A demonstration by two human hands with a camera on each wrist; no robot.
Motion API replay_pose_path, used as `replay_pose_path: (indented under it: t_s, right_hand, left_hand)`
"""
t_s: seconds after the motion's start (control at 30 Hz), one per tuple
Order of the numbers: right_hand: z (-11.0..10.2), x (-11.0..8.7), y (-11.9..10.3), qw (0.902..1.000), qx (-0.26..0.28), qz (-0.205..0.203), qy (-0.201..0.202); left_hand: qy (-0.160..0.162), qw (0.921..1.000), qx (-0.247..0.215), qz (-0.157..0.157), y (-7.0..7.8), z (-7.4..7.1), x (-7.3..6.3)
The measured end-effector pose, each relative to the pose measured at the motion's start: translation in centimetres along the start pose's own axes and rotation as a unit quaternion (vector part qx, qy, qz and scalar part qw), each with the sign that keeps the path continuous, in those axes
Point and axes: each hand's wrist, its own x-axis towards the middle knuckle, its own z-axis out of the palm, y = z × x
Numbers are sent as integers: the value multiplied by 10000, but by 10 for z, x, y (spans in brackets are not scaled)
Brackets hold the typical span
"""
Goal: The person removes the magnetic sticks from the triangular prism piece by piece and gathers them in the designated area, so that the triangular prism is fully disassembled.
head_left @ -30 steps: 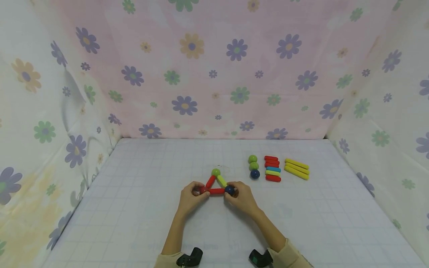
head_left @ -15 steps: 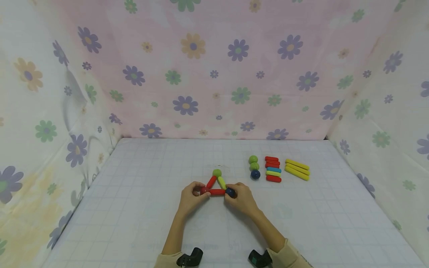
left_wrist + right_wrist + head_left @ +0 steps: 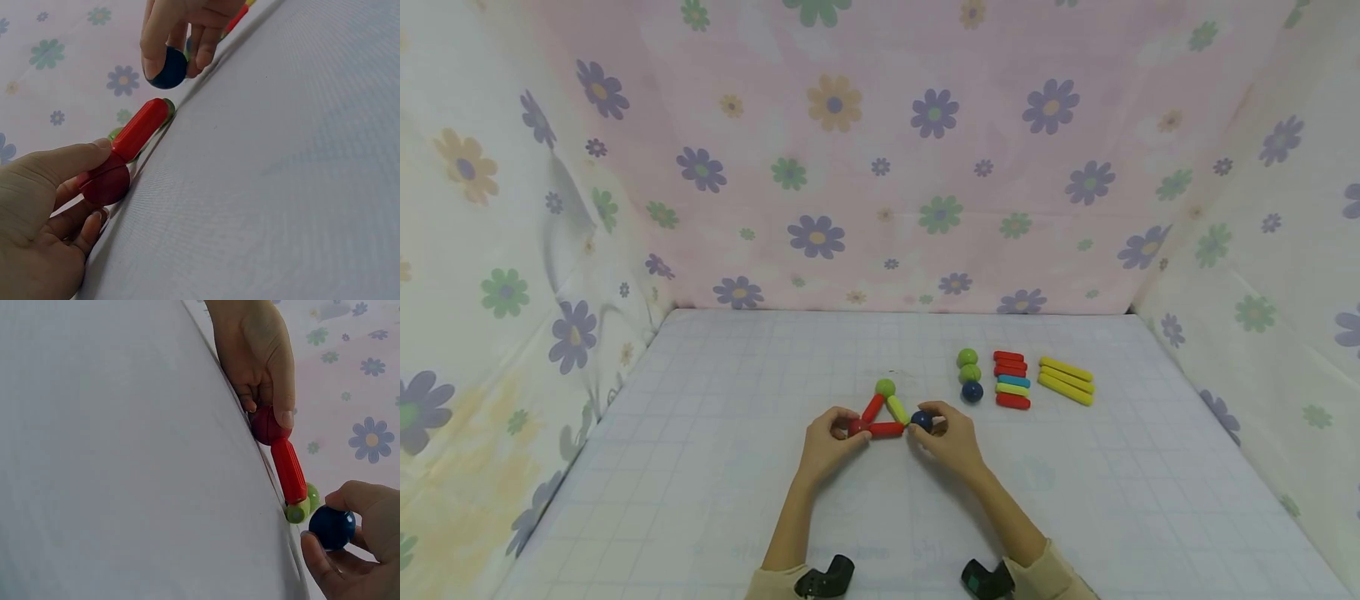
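Note:
My left hand [image 3: 827,443] pinches a red ball [image 3: 107,182] at the left corner of a small figure of rods and balls lying on the table. From that ball a red rod [image 3: 886,429] runs right and another red rod [image 3: 872,408] slants up to a green ball [image 3: 885,387]. A yellow-green rod [image 3: 898,409] slopes down from the green ball; its lower end is beside the first red rod's right end. Between thumb and fingers, my right hand [image 3: 951,442] grips a dark blue ball [image 3: 332,527], apart from the rod ends in both wrist views.
Right of the figure, two green balls [image 3: 968,365] and a dark blue ball [image 3: 972,392] stand in a column. Beside them lie several short rods [image 3: 1012,381] in red, blue and yellow-green, then several long yellow rods [image 3: 1066,381]. Flowered cloth [image 3: 887,183] surrounds the table.
My right hand has moved slightly right with the dark blue ball, which has come away from the figure's right corner. The left hand stays on the red ball.

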Motion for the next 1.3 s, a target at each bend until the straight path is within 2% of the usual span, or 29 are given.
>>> replay_pose_path:
  t_s: [0.1,0.5,0.7,0.87,1.3]
  right_hand:
    - [-7,0,-1,9997,158,165,-43]
    - [-42,-2,14,9941,-63,1075,-153]
    - [-59,-3,21,9920,-165,1235,-200]
    - [-67,-4,26,9905,-283,1342,-82]
    - [-71,-3,29,9877,-293,1519,237]
  left_hand:
    - [8,10000,-30,-19,1,0,0]
    - [-13,9999,-47,-88,3,0,-2]
    - [27,10000,-22,-36,2,0,0]
    - [14,10000,-35,-63,1,1,0]
    - [15,10000,-73,-54,1,1,0]
